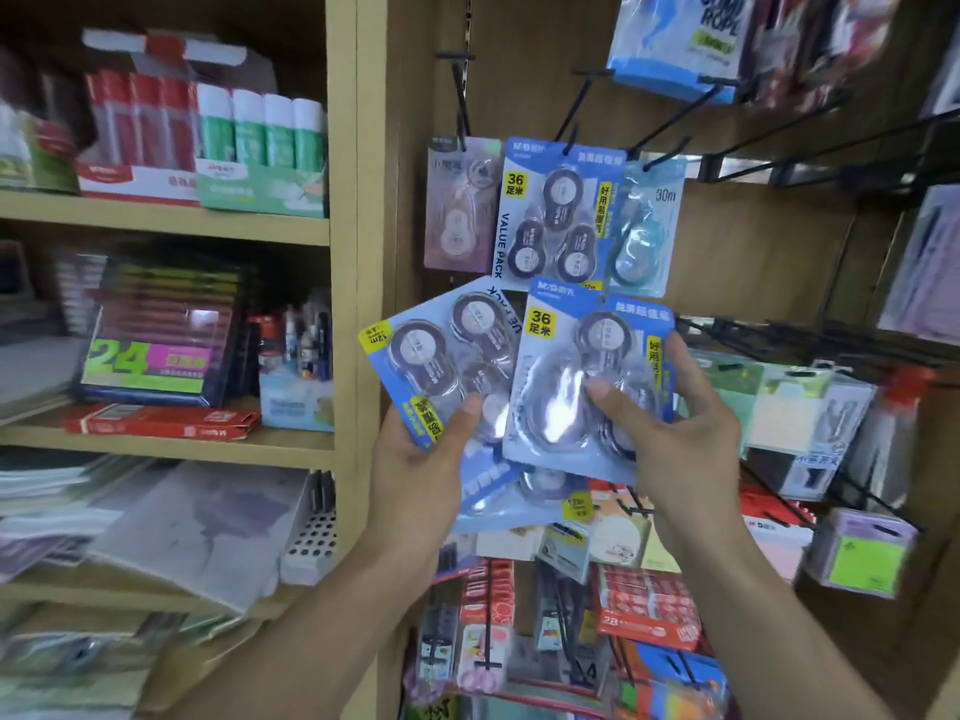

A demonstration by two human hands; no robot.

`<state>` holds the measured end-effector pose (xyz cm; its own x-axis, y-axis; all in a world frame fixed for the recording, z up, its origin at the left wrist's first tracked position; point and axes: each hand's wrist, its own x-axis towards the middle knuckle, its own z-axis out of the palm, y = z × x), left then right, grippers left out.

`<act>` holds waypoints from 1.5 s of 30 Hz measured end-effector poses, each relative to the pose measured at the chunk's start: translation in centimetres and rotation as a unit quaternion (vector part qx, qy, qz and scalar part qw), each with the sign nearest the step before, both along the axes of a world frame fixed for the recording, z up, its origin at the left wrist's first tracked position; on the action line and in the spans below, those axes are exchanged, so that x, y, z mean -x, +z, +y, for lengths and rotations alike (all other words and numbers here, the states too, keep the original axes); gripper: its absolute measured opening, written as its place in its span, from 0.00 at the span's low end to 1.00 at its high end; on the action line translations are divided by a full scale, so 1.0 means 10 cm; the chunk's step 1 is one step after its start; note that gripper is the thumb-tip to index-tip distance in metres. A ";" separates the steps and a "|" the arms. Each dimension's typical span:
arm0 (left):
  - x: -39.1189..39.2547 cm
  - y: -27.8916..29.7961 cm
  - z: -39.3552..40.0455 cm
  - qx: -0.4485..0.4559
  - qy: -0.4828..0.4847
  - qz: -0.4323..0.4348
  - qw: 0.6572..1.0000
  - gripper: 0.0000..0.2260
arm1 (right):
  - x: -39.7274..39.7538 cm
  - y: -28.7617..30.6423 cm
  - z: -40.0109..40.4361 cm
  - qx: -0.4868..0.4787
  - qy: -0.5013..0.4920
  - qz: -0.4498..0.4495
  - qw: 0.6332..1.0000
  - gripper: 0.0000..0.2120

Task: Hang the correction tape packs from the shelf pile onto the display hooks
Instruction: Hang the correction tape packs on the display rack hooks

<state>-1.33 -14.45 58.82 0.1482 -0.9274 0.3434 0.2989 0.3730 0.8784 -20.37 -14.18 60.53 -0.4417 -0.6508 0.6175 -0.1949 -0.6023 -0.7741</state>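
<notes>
Below the row of hung packs, dead centre of view, right hand (680, 433) pinches an upright blue-card blister pack of three correction tapes (587, 387), thumb on the clear plastic front, fingers curled round its 3 o'clock edge. Left hand (415, 459) at 8 o'clock grips a fanned bundle of the same blue packs (441, 356), thumb on top, tilted and overlapping; at least one more pack (519, 491) pokes out below, count unclear. Hands sit close together, each clamped on its own load. Target looks like the black wire hook (569, 122) at 12 o'clock, already carrying an identical hung blue value pack (558, 215) between a pale grey-pink pack (460, 205) and a light blue 30m pack (647, 226). Risks, as judgement: hang hole at the card top is small, so missing the hook tip could bend the card or knock neighbours off; loose fan in left hand may slip, bottom pack first; glossy blister under the thumb gives poor grip. Frame is blurred, hole alignment unreadable.
</notes>
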 end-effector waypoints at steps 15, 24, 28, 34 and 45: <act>-0.37 0.11 0.14 0.054 0.078 -0.029 0.995 0.19 | -0.02 1.32 -0.99 0.077 -0.078 0.117 0.987 0.39; -0.49 0.15 0.16 0.070 0.075 -0.031 0.994 0.18 | 0.00 1.36 -1.04 0.063 -0.065 0.143 0.986 0.35; -0.46 0.13 0.15 0.068 0.052 -0.029 0.996 0.18 | 0.02 1.36 -1.10 0.045 -0.044 0.125 0.990 0.33; -0.45 0.14 0.10 0.068 0.052 -0.035 0.996 0.18 | 0.11 1.41 -1.29 -0.020 -0.088 0.203 0.975 0.34; -0.37 0.16 -0.01 0.059 0.033 -0.038 0.997 0.22 | -0.10 1.21 -0.73 0.097 -0.127 0.308 0.938 0.25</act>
